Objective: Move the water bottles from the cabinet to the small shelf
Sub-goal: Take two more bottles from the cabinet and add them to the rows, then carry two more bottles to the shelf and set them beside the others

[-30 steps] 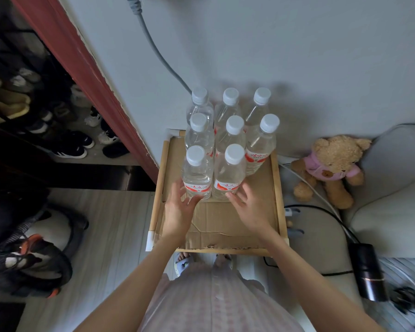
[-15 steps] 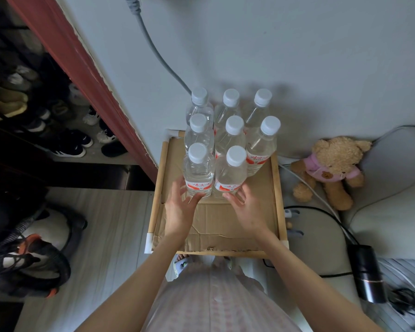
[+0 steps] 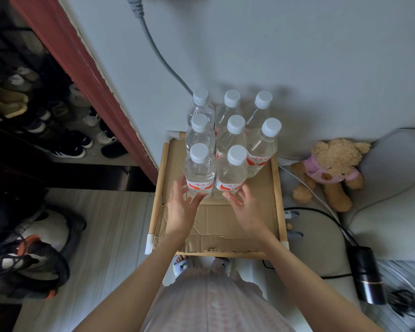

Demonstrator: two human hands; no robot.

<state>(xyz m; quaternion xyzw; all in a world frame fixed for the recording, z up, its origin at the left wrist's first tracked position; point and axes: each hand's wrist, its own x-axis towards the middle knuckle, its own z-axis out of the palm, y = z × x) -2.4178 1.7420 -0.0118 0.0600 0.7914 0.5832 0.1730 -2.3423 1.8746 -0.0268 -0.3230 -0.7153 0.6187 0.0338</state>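
Nearest the camera, at the front edge of the small shelf (image 3: 276,192), both forearms reach in over the cardboard liner (image 3: 216,226). Left hand (image 3: 181,207) sits at the base of the front-left bottle (image 3: 200,171), fingers spread and only loosely bent, thumb and fingertips touching its label band, not wrapped round it. Right hand (image 3: 246,206) mirrors that at the front-right bottle (image 3: 231,174), fingers relaxed and splayed against the lower label, no real grip. Change over the last second: small. Both hands have crept slightly forward toward the two front bottles and the pair looks nudged tighter against the row behind; nothing lifted. Judgement: this reads as settling or squaring the latest pair after setting them down, so these two count as delivered and the hands should be about to come away. Behind them, mid shelf, a row of three bottles (image 3: 235,137), the right one standing a little nearer the right edge. Farthest back, against the wall at the rear edge, three more bottles (image 3: 231,106). Eight in all, upright, white caps, packed touching toward the back-left corner; front half of the shelf liner is bare. Cabinet not identifiable in this view, so remaining count there cannot be told. Teddy bear (image 3: 331,168) on the floor right of the shelf, shoes (image 3: 67,144) far left.
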